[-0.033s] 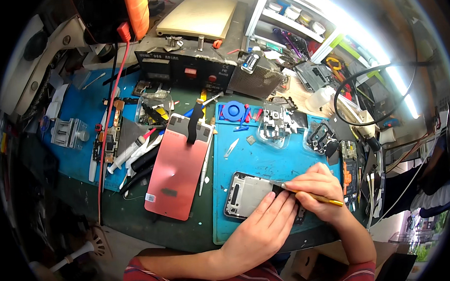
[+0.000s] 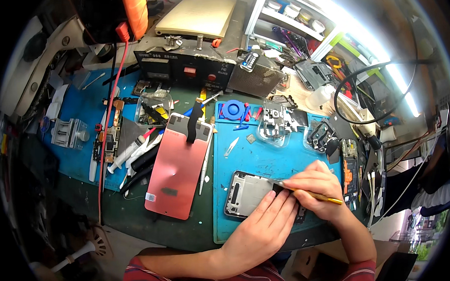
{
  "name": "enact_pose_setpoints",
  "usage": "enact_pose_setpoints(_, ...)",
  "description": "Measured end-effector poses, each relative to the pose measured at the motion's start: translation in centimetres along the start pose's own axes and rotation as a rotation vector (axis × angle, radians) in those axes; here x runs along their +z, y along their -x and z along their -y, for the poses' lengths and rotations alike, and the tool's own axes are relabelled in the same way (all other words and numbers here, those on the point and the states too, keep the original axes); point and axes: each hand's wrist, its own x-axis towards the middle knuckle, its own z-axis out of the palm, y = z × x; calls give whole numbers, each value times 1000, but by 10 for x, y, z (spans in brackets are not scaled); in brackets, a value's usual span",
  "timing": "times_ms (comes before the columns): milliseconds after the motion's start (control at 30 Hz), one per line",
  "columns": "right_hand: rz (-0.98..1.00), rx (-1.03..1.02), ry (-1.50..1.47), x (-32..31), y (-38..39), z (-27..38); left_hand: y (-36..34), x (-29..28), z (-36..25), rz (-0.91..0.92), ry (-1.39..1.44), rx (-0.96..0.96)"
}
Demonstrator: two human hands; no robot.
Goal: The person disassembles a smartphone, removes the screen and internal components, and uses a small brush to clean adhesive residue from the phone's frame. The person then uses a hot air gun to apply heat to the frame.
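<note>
A silver phone frame (image 2: pixel 252 189) with a dark rim lies flat on the blue mat (image 2: pixel 275 158), toward its near side, left end bare and right part running beneath both hands. The left hand (image 2: pixel 262 226) lies across the near side of the frame, fingers straight and side by side, their tips on its surface; its thumb is hidden, so I cannot tell whether it grips the edge. The right hand (image 2: pixel 316 189), just to the right, has thumb and fingers clamped on a slim gold-handled tool (image 2: pixel 325 199), its tip pointing left over the frame, just beyond the left fingertips. To the left of the mat lies a pink-backed screen panel (image 2: pixel 176 167). On the mat's far side sit a round blue dish (image 2: pixel 234 110) and a clear tray of metal parts (image 2: pixel 276 123).
</note>
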Motion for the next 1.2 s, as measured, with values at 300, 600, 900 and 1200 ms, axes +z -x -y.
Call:
enact_pose_setpoints(300, -33, 45, -14, -10, 8, 3, -3, -3, 1, 3, 69, -26)
enact_pose_setpoints(600, -26, -23, -50, 1, -13, 5, -6, -6, 1, 26, 83, -18)
enact_pose_setpoints(900, -69, 134, -59, -22, 42, -6, -6, -8, 1, 46, 69, 1)
enact_pose_setpoints(1200, -55, -77, -108, 12, -28, 3, -4, -3, 2, -3, 105, -2)
